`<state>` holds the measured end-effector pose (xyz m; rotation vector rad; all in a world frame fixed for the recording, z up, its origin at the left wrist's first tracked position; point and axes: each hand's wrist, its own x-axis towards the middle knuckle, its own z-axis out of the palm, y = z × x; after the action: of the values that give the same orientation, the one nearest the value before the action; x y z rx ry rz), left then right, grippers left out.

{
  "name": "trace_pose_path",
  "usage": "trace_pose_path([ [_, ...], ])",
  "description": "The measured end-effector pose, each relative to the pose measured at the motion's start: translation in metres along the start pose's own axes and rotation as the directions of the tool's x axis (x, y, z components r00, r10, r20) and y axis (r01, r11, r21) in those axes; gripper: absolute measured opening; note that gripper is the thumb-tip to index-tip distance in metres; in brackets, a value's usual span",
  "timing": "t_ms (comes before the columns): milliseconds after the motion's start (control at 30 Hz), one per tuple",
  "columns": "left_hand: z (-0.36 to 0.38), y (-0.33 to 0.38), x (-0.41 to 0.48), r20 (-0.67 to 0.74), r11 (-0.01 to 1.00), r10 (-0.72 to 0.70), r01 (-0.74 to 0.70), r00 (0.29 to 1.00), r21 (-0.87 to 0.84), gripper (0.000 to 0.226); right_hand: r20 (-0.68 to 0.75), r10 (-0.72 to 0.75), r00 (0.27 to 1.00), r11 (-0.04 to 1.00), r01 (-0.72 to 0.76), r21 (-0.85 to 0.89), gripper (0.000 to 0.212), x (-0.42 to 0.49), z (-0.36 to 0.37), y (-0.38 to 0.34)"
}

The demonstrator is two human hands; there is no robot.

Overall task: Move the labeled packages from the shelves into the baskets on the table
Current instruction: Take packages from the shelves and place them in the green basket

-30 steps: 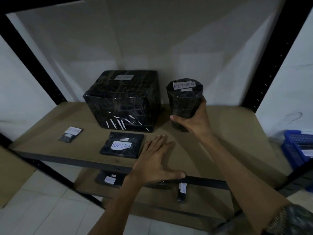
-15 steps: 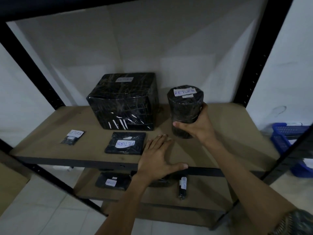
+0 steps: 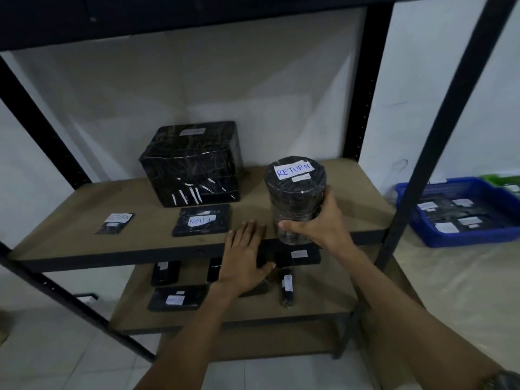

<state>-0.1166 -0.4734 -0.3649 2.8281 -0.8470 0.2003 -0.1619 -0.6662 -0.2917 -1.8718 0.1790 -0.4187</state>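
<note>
– Cylinder package, marked RETURN: where is it?
– In the right hand, fingers wrapped round its lower half, at the front edge of the middle shelf. Left hand lies flat on that edge, fingers straight.
– Handling?
– Probably rigid, and the film wrap looks slick. Grip mid-body, not the top.

We see two hands, left hand and right hand, both bare. Left forearm is bare all the way to the bottom edge. Right forearm is bare too, up to a sleeve in the lower right corner. The sleeve is dark with a mottled grey-green print. We get only its edge, too dim to read the pattern.
</note>
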Motion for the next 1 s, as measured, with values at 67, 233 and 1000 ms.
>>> trace_pose_path([
  [67,-0.002,0.004,-0.006,0.009,1.0,-0.017,0.018,1.0,-0.019,0.087,-0.01,-0.015,1.0,1.0,0.016,0.021,0.111,-0.017,-0.006,-0.004],
  [233,-0.017,0.026,-0.019,0.032,0.967,-0.101,0.106,0.994,-0.231,0.06,0.0,-0.067,0.998,0.997,0.067,0.037,0.112,-0.054,-0.032,-0.011],
  [1000,0.022,0.319,-0.12,0.273,0.778,-0.002,0.174,0.962,-0.604,0.027,-0.105,0.019,0.994,1.0,-0.018,0.01,0.105,-0.232,-0.306,0.077],
])
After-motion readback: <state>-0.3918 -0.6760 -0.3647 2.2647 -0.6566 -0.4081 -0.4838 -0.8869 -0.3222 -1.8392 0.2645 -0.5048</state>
